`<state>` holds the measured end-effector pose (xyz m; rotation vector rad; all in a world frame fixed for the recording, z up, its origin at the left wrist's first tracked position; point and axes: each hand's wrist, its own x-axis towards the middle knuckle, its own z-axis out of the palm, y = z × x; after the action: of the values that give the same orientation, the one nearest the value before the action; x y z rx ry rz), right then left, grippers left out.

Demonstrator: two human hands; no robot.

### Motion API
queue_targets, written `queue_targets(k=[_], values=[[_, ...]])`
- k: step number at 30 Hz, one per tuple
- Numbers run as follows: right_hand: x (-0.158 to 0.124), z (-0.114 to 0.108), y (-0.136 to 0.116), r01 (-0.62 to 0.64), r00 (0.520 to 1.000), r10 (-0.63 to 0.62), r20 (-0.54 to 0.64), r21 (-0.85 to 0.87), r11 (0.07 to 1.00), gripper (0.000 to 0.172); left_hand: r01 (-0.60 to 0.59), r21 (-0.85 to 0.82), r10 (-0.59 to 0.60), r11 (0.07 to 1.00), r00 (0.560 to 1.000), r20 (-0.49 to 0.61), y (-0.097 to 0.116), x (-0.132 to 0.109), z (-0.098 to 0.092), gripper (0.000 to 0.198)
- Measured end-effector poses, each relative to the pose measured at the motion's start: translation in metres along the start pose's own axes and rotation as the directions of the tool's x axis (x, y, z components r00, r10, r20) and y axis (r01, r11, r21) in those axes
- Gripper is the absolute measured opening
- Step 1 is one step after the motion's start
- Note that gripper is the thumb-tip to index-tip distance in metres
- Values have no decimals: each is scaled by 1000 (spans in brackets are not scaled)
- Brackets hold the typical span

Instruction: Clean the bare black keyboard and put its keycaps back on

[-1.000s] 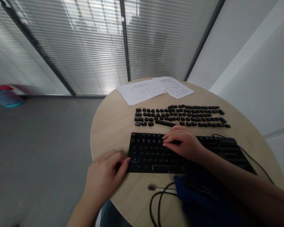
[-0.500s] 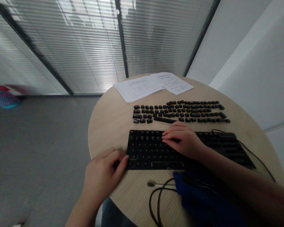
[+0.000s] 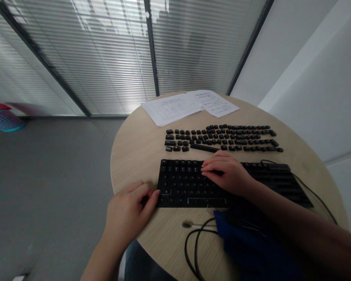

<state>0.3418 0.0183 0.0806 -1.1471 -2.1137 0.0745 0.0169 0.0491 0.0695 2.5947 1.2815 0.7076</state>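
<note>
A black keyboard (image 3: 181, 191) lies on the round wooden table, with bare switches over much of its left part and keycaps along its upper rows. My left hand (image 3: 131, 210) is closed at the keyboard's left edge, its thumb pressed against it and its other fingers curled. Over the number row, my right hand (image 3: 226, 171) pinches with fingertips together; whatever is between them is hidden. Behind the keyboard, loose black keycaps (image 3: 169, 143) stand in several rows, along with a long spacebar (image 3: 204, 148).
Printed papers (image 3: 175, 109) lie at the table's far side. In front of the keyboard are a small brush (image 3: 187, 224), a looped black cable (image 3: 187, 249) and a blue cloth-like item (image 3: 236, 242). Another cable (image 3: 316, 193) runs off right. A basket (image 3: 6, 119) stands on the floor.
The view has shifted slightly. Both hands keep nearly the same places on the keyboard, and the loose keycaps look unchanged.
</note>
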Motion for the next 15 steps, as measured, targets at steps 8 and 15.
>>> queue_targets(k=[8, 15], values=[[0, -1, -2, 12, 1000, -12, 3, -31, 999, 9, 12, -6, -12, 1000, 1000, 8, -1, -1, 0, 41], [0, -2, 0, 16, 1000, -16, 8, -32, 999, 9, 15, -15, -14, 1000, 1000, 13, -2, -1, 1, 42]])
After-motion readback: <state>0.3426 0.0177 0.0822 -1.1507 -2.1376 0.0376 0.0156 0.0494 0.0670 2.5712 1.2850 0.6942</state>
